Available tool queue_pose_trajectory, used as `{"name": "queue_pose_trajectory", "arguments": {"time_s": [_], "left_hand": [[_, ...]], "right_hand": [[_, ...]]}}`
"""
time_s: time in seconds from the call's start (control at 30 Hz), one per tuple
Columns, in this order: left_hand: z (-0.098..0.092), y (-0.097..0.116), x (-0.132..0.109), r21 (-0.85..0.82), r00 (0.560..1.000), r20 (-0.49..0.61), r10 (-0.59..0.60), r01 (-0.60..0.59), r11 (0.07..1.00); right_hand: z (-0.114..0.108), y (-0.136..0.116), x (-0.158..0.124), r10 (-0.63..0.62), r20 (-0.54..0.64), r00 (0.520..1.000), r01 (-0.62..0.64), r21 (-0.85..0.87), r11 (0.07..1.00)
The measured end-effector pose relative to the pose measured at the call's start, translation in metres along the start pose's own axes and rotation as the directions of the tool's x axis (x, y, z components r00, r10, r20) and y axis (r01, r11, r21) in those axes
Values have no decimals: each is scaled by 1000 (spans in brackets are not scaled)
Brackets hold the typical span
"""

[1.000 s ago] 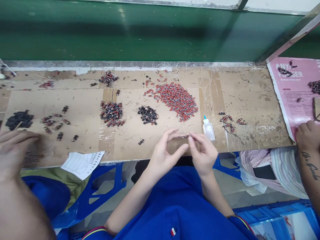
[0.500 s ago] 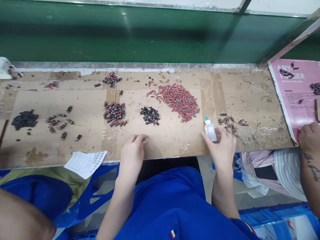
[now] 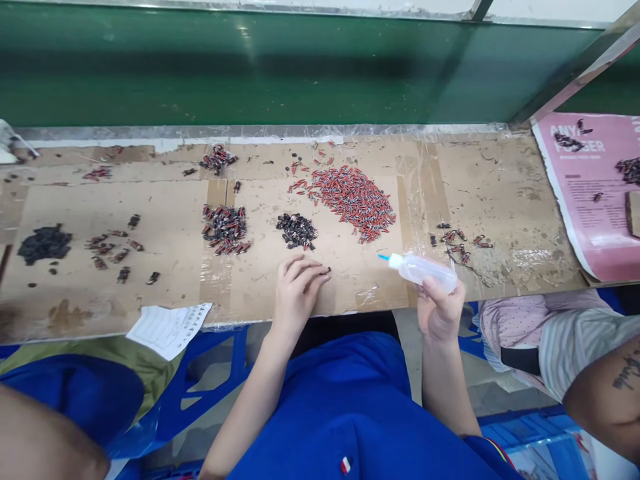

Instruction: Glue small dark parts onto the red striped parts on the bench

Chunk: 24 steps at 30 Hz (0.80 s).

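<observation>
My right hand point(image 3: 442, 303) is closed round a clear squeeze bottle point(image 3: 425, 272) with a blue nozzle. The bottle lies nearly level above the cardboard, its tip pointing left. Between the fingertips of my left hand point(image 3: 299, 290) is a small dark piece point(image 3: 329, 270), too small to name. Just beyond that hand lies a pile of small black parts point(image 3: 297, 231). Farther right is a large heap of little red and silver parts point(image 3: 354, 200). A cluster of joined red and black pieces point(image 3: 224, 228) lies to the left.
Cardboard point(image 3: 280, 293) covers the bench, with a green panel point(image 3: 300, 73) behind. Scattered red-black pieces point(image 3: 461, 245) lie right of the bottle. A paper slip point(image 3: 169, 327) overhangs the front edge. At the right are a pink sheet point(image 3: 595, 200) and another person's arm point(image 3: 610, 393).
My right hand has lifted the bottle from upright and tipped it to point left. My left hand has moved right with the small piece. The neighbour's hand at the right has left the bench.
</observation>
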<state>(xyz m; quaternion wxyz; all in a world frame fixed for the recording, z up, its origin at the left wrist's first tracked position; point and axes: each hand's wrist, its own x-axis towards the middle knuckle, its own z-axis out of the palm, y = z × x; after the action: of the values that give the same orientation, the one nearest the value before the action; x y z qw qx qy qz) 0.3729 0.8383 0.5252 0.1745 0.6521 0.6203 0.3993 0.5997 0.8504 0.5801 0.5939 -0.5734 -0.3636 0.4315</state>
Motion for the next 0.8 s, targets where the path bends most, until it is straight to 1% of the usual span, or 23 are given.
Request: {"name": "queue_pose_trajectory", "arguments": {"time_s": [0.07, 0.17, 0.23, 0.33, 0.4, 0.47, 0.63, 0.8], "left_hand": [[-4, 0, -1, -5, 999, 32, -17, 17, 1000], [-9, 4, -1, -24, 995, 38, -87, 88, 996], [-9, 7, -1, -28, 993, 27, -117, 117, 993], [-8, 8, 0, -11, 994, 19, -109, 109, 994], [-7, 8, -1, 15, 995, 19, -93, 93, 996], [-7, 7, -1, 40, 996, 22, -83, 82, 996], [-7, 8, -1, 46, 996, 13, -90, 90, 995], [-7, 8, -1, 42, 995, 7, -101, 101, 994]], "right_hand": [[12, 7, 1, 71, 36, 997, -74, 89, 993], [30, 17, 2, 124, 86, 989, -132, 97, 987], [40, 22, 2, 100, 114, 989, -105, 45, 993], [52, 27, 0, 27, 136, 990, -16, -80, 997], [56, 29, -1, 9, 128, 992, 9, -138, 990], [58, 31, -1, 15, 119, 993, 5, -164, 986], [59, 34, 0, 42, 151, 988, -13, -189, 982], [59, 35, 0, 43, 174, 984, -9, -191, 981]]}}
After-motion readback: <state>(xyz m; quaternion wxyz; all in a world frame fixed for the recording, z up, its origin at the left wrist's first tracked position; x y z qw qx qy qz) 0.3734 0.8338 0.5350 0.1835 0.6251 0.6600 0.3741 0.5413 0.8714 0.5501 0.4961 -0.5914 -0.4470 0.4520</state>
